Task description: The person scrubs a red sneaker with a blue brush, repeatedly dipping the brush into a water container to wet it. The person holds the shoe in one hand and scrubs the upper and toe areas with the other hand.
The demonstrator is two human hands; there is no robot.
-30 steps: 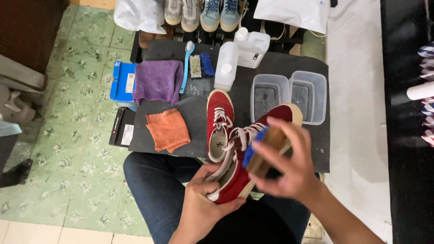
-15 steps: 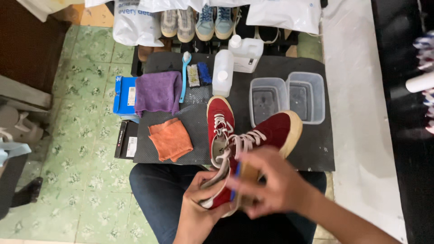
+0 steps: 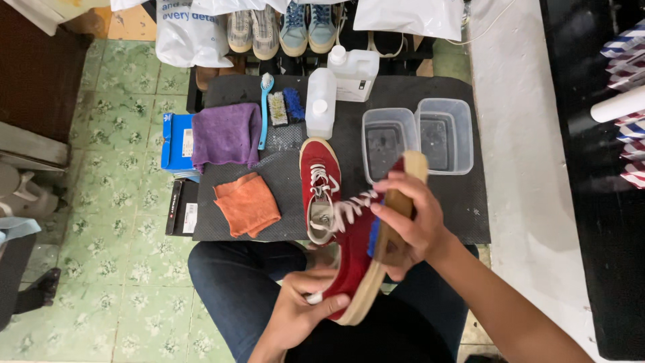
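Left hand [image 3: 302, 306] low centre, fingers curled shut around the heel end of a red suede sneaker [image 3: 353, 259], thumb across the white rubber edge. Right hand [image 3: 410, 222] closed around a wooden-backed brush [image 3: 393, 215] with blue bristles, pressed against the shoe's side. Held sneaker sits centre-low in the frame, above the lap in dark jeans, tilted on its edge, tan gum sole facing right, white laces loose.

Second red sneaker [image 3: 320, 188], matching, lies flat on the table [image 3: 403, 91] just above the held one, opening up, touching or nearly touching it.

Table top: dark, finely textured mat. On it, counted:
- Two clear plastic tubs [image 3: 445, 134], rectangular, side by side, upper right, each with water.
- Two white plastic bottles [image 3: 321, 102], one tall and narrow, one squat and square behind it.
- Two cloths: purple [image 3: 227, 134], folded, soft; orange [image 3: 247, 205], crumpled, below it.
- One light-blue-handled toothbrush-type brush [image 3: 264, 111], beside the purple cloth.
- Two small brush heads [image 3: 286, 106], one pale, one blue, just right of it.

Blue cardboard box [image 3: 176, 141] at the table's left edge. Two pairs of sneakers [image 3: 281, 30] in a row at top, between white plastic bags. Floor [image 3: 101, 202]: green patterned tile.
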